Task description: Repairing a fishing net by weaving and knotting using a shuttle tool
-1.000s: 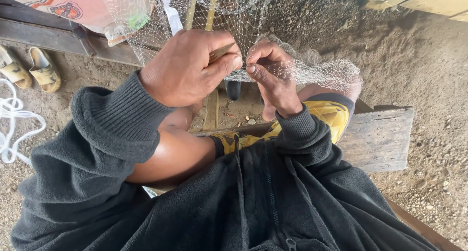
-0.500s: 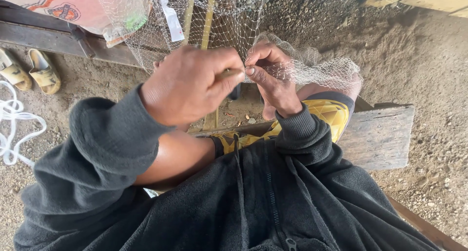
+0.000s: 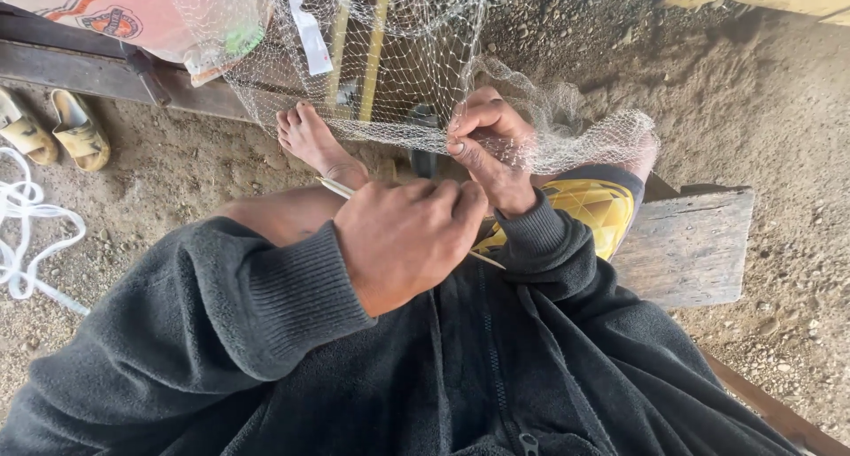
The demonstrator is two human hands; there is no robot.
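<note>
A white rope (image 3: 27, 235) is lying coiled on the dirt at the far left, with a pair of yellowish sandals (image 3: 53, 133) resting just above it. A bare foot (image 3: 314, 142) is planted on the ground below the hanging net.

The left hand (image 3: 407, 239) is closing in a fist around a thin pale netting needle (image 3: 341, 189), whose tip is projecting left of the knuckles and whose other end is showing below the right wrist. The needle is looking light, stiff and smooth; it is best taken along its middle, as the fist is doing.

The fishing net (image 3: 390, 75) is hanging from above and draping across to the knee on the right. It is appearing fine, very light, limp and prone to snagging; it is best taken by pinching a few strands at the mesh edge.

The right hand (image 3: 487, 146) is doing exactly that, pinching the lower edge of the net between thumb and fingers, closed on the mesh.

A weathered wooden bench (image 3: 691, 243) is carrying the seated person at right.
</note>
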